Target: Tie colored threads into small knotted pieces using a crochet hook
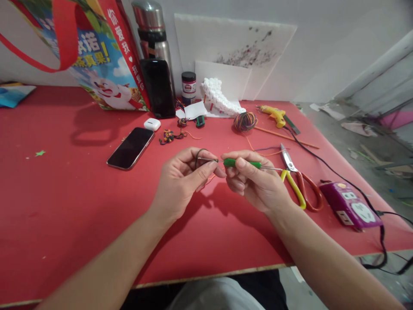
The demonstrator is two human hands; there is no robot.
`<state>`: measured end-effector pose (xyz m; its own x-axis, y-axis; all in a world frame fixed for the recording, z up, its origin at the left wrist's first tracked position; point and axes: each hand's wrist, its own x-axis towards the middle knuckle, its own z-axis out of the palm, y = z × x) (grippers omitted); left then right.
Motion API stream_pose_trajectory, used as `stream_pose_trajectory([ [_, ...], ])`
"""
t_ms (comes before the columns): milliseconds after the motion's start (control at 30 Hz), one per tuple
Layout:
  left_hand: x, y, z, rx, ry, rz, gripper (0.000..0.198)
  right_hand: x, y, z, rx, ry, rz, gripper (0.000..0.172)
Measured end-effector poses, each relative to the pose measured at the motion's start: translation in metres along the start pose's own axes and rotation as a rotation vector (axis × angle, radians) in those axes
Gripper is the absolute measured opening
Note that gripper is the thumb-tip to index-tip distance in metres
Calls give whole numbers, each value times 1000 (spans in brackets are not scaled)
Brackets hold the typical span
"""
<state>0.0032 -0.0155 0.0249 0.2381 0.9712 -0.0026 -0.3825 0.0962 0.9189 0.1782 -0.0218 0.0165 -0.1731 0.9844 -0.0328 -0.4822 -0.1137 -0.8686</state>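
Observation:
My right hand (258,183) is closed around the green handle of a crochet hook (231,162), thumb on top. Its metal shaft sticks out on both sides of the handle. Facing it, my left hand (179,183) pinches a thin dark cord loop (196,156) between thumb and fingers, and the hook's left end meets the cord at the fingertips. How cord and hook tip are joined is too small to tell. An orange strand hangs below the left fingers. Beyond the hands lies a multicoloured yarn ball (244,122), with loose strands trailing toward me.
Scissors (289,161) and a purple box (351,206) lie to the right, near a yellow glue gun (274,115) and its black cable. At left are a phone (130,148) and a white earbud case (152,124). Behind stand a gift bag (106,82) and steel flask (163,47).

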Motion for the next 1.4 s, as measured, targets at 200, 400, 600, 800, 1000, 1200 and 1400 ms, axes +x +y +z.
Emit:
stream_pose_trajectory([
  [200, 0, 0, -1, 5, 0, 3, 13, -1, 0, 1, 38, -5, 13, 23],
  [400, 1, -1, 0, -3, -2, -10, 15, 0, 1, 2, 49, -12, 7, 21],
  [600, 2, -3, -1, 58, 1, 21, 13, -3, 4, 2, 4, -33, -68, 16],
  [800, -1, -4, 0, 39, -40, 80, 9, -7, 4, 5, -51, -39, -148, 16],
  [1000, 0, -5, 3, -27, -53, 78, 11, -4, 4, 6, -8, -31, -100, 17],
  [1200, 1, -3, 1, -9, -14, -11, 9, -3, 7, 4, -30, -34, -118, 16],
  [1400, 4, 4, 1, -71, 7, -115, 11, -3, 5, 4, -78, 16, -147, 18],
])
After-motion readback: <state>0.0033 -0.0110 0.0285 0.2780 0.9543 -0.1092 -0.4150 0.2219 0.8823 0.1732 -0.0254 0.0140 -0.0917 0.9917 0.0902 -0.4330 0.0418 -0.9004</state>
